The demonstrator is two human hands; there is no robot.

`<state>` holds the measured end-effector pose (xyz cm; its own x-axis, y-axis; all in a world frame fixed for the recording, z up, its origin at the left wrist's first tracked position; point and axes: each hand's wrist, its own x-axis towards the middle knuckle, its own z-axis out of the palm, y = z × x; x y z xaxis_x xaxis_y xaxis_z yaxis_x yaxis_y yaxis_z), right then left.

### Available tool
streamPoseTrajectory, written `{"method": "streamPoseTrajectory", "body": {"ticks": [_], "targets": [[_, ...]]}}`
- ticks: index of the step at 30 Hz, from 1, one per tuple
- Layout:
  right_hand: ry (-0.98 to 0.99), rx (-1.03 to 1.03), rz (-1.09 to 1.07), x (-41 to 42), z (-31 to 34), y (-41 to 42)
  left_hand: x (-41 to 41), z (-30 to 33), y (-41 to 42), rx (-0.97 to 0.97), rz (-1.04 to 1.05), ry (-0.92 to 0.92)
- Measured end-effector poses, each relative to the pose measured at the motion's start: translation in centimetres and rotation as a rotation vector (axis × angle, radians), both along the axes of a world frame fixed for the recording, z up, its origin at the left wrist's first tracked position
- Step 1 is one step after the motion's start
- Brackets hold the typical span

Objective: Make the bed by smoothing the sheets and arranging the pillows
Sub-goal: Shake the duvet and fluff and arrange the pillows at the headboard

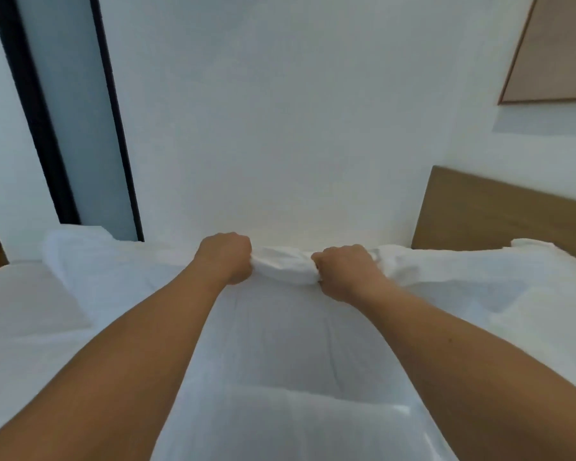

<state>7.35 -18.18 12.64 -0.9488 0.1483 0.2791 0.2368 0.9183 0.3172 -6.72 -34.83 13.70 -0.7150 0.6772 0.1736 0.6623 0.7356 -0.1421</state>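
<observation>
Sheet (pixel 281 327) edge bunched between hands (pixel 283 266)

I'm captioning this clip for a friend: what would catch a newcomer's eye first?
Two bare arms reach up the middle, the left hand and right hand gripping a bunched edge of the white sheet between them. Behind stand a plain white wall and, at right, a wooden headboard.

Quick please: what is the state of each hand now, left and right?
Left hand: closed, gripping the bunched edge of the white sheet.
Right hand: closed, gripping the same sheet edge.
</observation>
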Motion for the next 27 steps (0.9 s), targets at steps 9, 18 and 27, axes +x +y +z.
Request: {"method": "streamPoseTrajectory", "body": {"ticks": [9, 18, 27], "targets": [[0.172, 0.310, -0.282, 22.0, 19.3, 6.6, 17.2, 16.9, 12.5, 0.397, -0.297, 0.271], [0.385, 0.430, -0.635, 33.6, 22.6, 14.4, 26.4, 19.7, 31.6, 0.741, -0.622, 0.397], [-0.096, -0.227, -0.847, 37.4, -5.0, 28.5, 28.4, -12.1, 43.0, 0.264, -0.547, -0.877]]}}
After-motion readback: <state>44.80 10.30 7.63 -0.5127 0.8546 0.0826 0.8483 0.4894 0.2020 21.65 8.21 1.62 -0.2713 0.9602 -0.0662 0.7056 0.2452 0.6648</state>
